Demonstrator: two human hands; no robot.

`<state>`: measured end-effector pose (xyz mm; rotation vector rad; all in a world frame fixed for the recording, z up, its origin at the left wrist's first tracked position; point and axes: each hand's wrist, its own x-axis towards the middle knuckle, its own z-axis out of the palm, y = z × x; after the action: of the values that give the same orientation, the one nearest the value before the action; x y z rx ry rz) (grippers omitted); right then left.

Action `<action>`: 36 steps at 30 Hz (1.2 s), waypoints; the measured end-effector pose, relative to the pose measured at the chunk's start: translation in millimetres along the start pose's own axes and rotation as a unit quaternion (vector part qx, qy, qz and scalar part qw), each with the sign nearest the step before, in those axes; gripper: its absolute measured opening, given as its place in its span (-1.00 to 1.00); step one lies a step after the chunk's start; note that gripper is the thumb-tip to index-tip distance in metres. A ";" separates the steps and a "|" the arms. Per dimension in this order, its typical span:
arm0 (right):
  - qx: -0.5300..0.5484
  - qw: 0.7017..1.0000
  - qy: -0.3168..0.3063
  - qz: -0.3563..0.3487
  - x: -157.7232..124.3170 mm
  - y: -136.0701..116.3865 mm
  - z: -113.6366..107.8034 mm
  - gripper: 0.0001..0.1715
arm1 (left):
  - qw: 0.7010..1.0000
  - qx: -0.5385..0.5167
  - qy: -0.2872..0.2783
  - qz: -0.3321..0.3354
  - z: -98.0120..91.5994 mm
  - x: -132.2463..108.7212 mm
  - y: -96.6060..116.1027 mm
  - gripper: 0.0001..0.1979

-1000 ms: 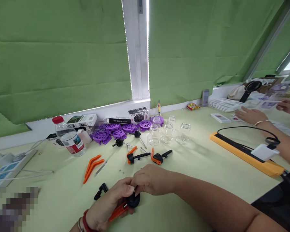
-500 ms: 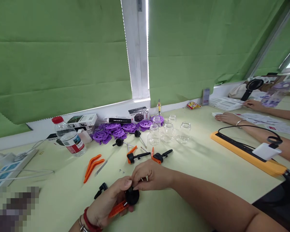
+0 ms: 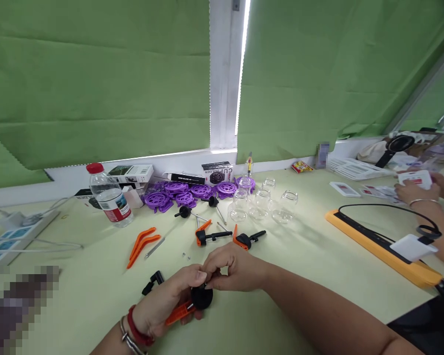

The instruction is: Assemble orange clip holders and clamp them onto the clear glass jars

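Note:
My left hand (image 3: 175, 296) is wrapped round a part with a black round body (image 3: 202, 297) and an orange handle (image 3: 179, 312); a short metal rod shows between the two. At the top of the black body, my right hand (image 3: 227, 268) pinches with thumb and fingers, and what lies between the fingertips is hidden. A black angled piece (image 3: 153, 282) rests on the table beside my left hand. Beyond my hands are two orange-and-black assemblies, one at the left (image 3: 210, 236) and one at the right (image 3: 246, 239). Two tiny nuts (image 3: 186, 256) lie near my left thumb.
Orange handles (image 3: 142, 246), a metal rod (image 3: 155, 248) and black knobs on rods (image 3: 185, 211) lie ahead. Purple discs (image 3: 157, 199), clear glass jars (image 3: 259, 204), boxes (image 3: 217, 173) and a water bottle (image 3: 113, 202) stand behind. A power strip (image 3: 18, 236) is left; a co-worker's hands (image 3: 420, 192) are right.
My hands keep nearly the same grip on the black and orange part. The view has shifted slightly. At the right, the co-worker's hands have come together and lifted a white card-like item.

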<state>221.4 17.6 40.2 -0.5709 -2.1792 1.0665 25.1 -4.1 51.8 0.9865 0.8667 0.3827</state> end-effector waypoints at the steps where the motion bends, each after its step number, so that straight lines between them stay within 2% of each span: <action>1: 0.000 1.000 -0.007 0.001 0.2 0.1 -0.6 -0.86 | 1.000 0.003 -0.001 0.003 0.5 -0.1 0.4 -0.58; 26: 0.000 0.998 -0.057 0.031 2.0 -7.5 -5.5 -0.91 | 1.000 0.022 0.002 0.008 7.1 -3.6 5.0 -0.60; 36: -0.009 0.998 -0.048 0.036 0.4 -5.7 -5.8 -0.93 | 1.000 0.017 -0.001 0.006 6.8 -2.7 4.9 -0.64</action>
<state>224.7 17.7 47.7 -0.6210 -2.2684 1.1355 29.2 -7.1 58.9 1.0239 0.8692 0.3777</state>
